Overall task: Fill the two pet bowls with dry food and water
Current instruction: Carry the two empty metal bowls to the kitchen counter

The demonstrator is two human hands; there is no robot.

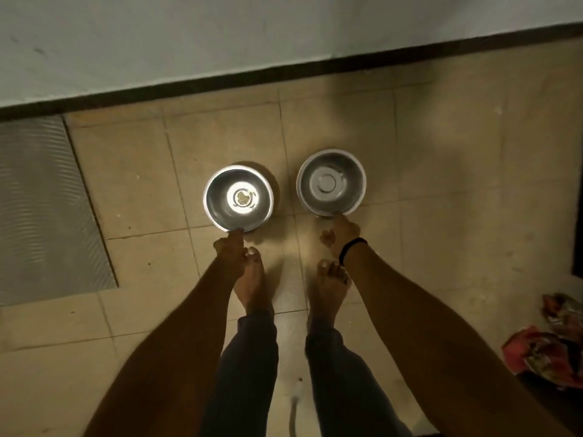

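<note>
From the head camera we look straight down at a tiled floor (441,184), and we count two metal bowls side by side in the middle of the frame. The left bowl (238,198) sits just above our left hand (230,247), whose fingers pinch its near rim. A bright glare fills its bottom, with a small brownish patch at the centre. The right bowl (331,182) lies just above our right hand (342,231), whose fingertips meet its near rim; we cannot tell whether that hand truly grips the rim or only touches it. This bowl looks bare inside. A dark band (351,247) circles the right wrist. Below the hands we see two bare feet. One crumpled red bag (545,351) lies at the lower right, and one grey ribbed mat (41,209) at the left edge.
</note>
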